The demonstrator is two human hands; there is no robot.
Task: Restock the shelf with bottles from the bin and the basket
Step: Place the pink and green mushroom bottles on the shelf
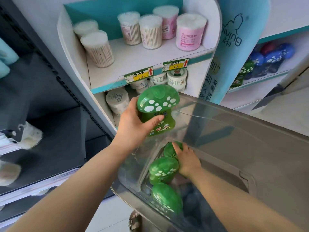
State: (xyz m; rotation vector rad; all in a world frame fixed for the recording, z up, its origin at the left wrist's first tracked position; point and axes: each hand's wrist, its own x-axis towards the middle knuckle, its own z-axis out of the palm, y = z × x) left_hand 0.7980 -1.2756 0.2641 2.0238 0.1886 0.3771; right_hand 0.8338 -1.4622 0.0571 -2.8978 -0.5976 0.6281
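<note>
Head camera, looking down: the left grip is clasped round the waist of a green translucent plastic bottle with a white-spotted mushroom-shaped cap. The thumb lies across the label, the cap stands above the fingers, and the base hangs below the palm, clear of the bin.

The right grip is down inside the clear plastic bin, fingers curled over the cap of a second green mushroom bottle. Two more green bottles lie just beside that grip, on the person's side.

These bottles look stiff, glossy and likely a little slippery, with modest weight if full. The narrow waist under the broad cap seems the surest hold, since the cap would stop a slide. Matching bottles stand on a white shelf well off to the right of both grips.
</note>
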